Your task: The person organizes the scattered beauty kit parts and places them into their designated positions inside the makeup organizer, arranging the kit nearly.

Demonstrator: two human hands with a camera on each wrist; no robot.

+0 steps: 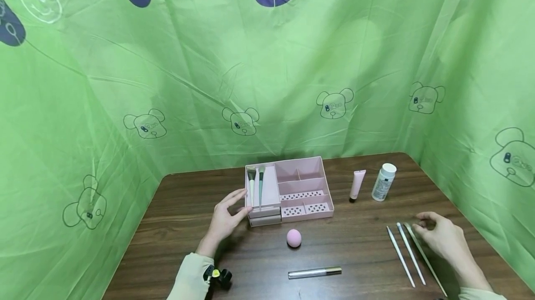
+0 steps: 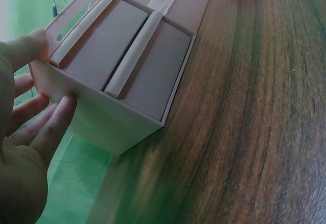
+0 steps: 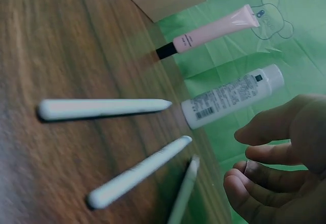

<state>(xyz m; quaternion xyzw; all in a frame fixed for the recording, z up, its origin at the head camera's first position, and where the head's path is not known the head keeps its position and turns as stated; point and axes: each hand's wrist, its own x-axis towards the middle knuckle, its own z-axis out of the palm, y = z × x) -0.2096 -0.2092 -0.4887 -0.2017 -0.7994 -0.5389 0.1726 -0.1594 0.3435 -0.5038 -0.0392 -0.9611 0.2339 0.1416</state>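
Note:
My left hand (image 1: 224, 215) holds the front left corner of a pink organizer (image 1: 290, 170). Its thumb lies at the upper edge, and the fingertips touch the side wall (image 2: 104, 119). Two makeup brushes (image 1: 251, 184) lie on the organizer's left top, above two small drawers (image 2: 147, 63). Over at the right, my right hand (image 1: 445, 239) hovers beside a slim greenish stick (image 1: 426, 258), fingers loosely bent and nothing between them. Two slim white sticks (image 1: 401, 256) (image 1: 411, 253) lie left of it. In the right wrist view, the fingers (image 3: 270, 178) are apart from the sticks.
Behind the sticks stand a white bottle (image 1: 383, 183) and a pink tube (image 1: 356, 185) on its black cap. A pink ball (image 1: 294, 238) and a silver tube with a gold end (image 1: 314, 272) lie before the organizer. Green cloth (image 1: 267, 58) surrounds the wooden table (image 1: 184, 211).

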